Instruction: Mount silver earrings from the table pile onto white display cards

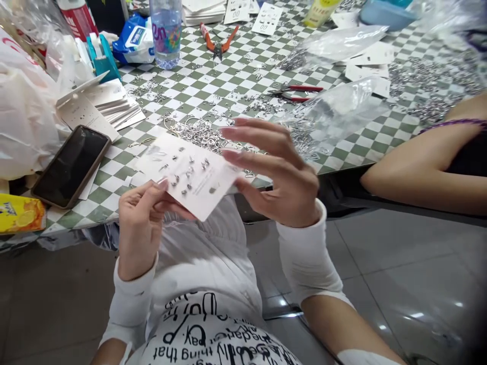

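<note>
Thumb and fingers of the left hand point(140, 218) pinch the near-left edge of a card point(198, 177) held between the hands; the right hand point(279, 175) is open, fingers spread over the card's right end, with no visible hold, though blur obscures any thumb contact. Given this one-sided grip, a knock from the right fingers could tilt the card or dislodge its studs point(184, 192). The card is pale and printed, the studs small and silvery. Beyond it lies a heap of metal pieces point(200, 132); left of the left hand, a phone point(72, 165).

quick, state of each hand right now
Left hand: closed, holding the white rectangular card with small silver metal pieces.
Right hand: open, fingers spread at the card's right edge; contact unclear.
</note>
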`<state>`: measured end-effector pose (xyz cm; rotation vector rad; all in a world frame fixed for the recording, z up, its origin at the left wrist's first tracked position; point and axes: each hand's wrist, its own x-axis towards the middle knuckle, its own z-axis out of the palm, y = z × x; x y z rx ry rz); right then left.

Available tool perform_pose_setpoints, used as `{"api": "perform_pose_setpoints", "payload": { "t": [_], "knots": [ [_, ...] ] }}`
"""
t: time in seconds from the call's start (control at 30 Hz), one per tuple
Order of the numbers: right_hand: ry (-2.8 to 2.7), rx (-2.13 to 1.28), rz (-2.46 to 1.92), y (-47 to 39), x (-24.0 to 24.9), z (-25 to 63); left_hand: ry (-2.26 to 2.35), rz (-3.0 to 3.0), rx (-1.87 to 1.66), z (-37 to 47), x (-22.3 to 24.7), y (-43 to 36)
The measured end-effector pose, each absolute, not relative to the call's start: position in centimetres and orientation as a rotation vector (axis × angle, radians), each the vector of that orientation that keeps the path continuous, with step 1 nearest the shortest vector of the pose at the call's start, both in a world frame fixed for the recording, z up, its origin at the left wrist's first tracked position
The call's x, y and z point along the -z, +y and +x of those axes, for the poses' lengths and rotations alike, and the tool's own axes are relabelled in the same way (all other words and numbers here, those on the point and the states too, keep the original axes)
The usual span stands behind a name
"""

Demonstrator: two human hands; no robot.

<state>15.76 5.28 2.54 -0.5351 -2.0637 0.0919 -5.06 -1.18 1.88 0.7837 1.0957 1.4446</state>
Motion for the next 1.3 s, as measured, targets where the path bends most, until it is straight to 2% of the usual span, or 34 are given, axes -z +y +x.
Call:
{"api": "perform_pose_setpoints", "payload": {
  "t": [0.13,0.2,0.33,0.4,0.53,0.87,1.1,1.3],
  "knots": [
    [-1.861,-0.301,-0.587,4.0,-2.0,15.6,0.979,0.881,-1.109,-5.1,-2.5,-2.0],
    [-1.688,-0.479,-0.686,3.2,-2.0,15.3,1.103,1.003,-1.254,-4.6,-2.4,-2.2],
    [-1.529,-0.928,-0.801,2.3,-2.4,15.0,1.371,1.187,-1.815,-3.6,-2.2,-1.8],
    [-1.493,-1.069,-0.786,2.3,-2.5,14.9,1.337,1.248,-1.847,-3.2,-2.1,-1.5],
    [-1.432,-1.247,-0.813,2.4,-2.4,14.5,1.267,1.328,-1.644,-2.6,-1.8,-1.3],
    [-1.243,-1.397,-0.858,2.2,-1.7,14.3,1.315,1.175,-1.599,-1.9,-0.9,-1.2],
    [-1.346,-1.352,-0.803,1.6,0.5,14.0,1.333,0.997,-1.426,-2.9,0.4,-3.2],
    [-1.321,-1.026,-0.98,4.0,1.0,17.4,1.444,0.644,-1.408,-6.0,1.3,-4.9]
  ]
}}
